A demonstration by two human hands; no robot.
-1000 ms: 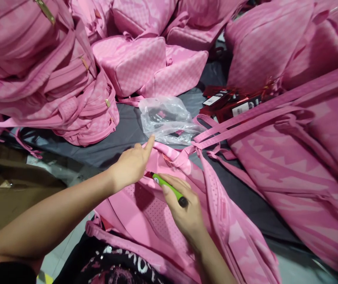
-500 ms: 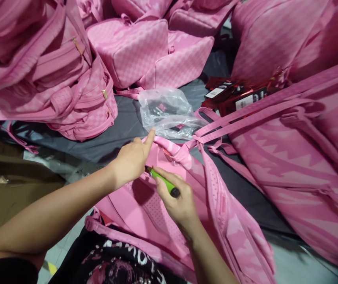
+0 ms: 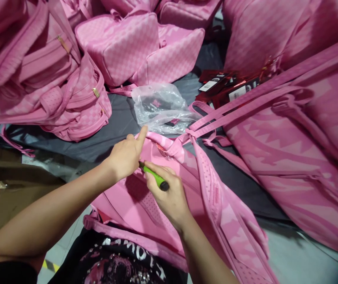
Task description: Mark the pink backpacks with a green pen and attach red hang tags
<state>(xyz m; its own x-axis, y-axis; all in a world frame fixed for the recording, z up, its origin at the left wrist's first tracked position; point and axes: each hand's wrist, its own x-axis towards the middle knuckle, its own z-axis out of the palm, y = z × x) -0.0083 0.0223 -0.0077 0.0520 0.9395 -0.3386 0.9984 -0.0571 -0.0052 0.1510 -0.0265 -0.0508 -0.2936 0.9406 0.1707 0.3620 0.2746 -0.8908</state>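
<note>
A pink backpack [image 3: 171,177] lies tilted in front of me, its padded back panel and straps facing up. My left hand [image 3: 126,156] is closed on its upper left edge, index finger stretched out along the rim and the other fingers mostly hidden. Wrapped in my right hand [image 3: 169,193] is a bright green tool with black ends [image 3: 157,178]. Its tip points toward the backpack fabric beside my left hand; whether it touches cannot be seen. A clear plastic bag [image 3: 159,108] with small pink marks lies just beyond the backpack.
Stacked pink backpacks [image 3: 65,86] stand at left, with checked ones [image 3: 130,45] behind. Another large pink backpack [image 3: 293,150] leans at right, its straps running to the one before me. Red and black tags [image 3: 213,85] lie on the dark table cover [image 3: 121,110]. A cardboard box [image 3: 17,201] sits lower left.
The whole view has shifted slightly, so things sit a little further left and up. Both hands keep the same hold, with the green tool at nearly the same spot on the backpack.
</note>
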